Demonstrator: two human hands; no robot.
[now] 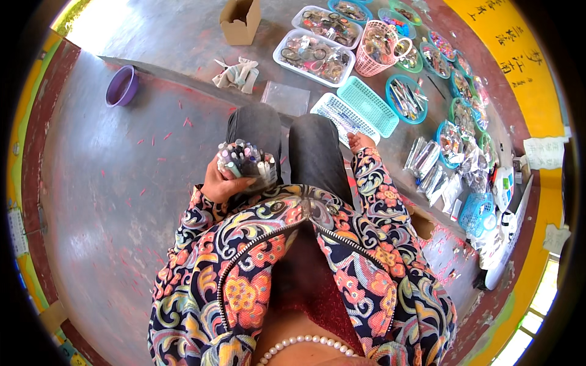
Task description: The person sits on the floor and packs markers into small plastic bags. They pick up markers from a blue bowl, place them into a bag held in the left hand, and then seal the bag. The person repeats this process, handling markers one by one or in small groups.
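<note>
My left hand (221, 185) is wrapped round a bundle of pens (244, 160), held upright above my lap in what looks like clear plastic. Their ends show white, grey, black, pink and teal. Beyond my right knee, my right hand (361, 142) is at the near corner of a white basket (325, 105). Its fingers are loosely bent and apart, with nothing visible in them. Thin pen-like sticks lie inside that basket. Beside it sits a turquoise basket (367, 107), and farther right a blue round basket (408, 99) full of pens.
White tubs (313, 59) of hair ties and a pink basket (375, 50) stand ahead. Several round baskets and packets (422, 156) line the right. A clear bag (285, 99), cloth (237, 75), cardboard box (240, 22) and purple basin (122, 86) lie around the floor step.
</note>
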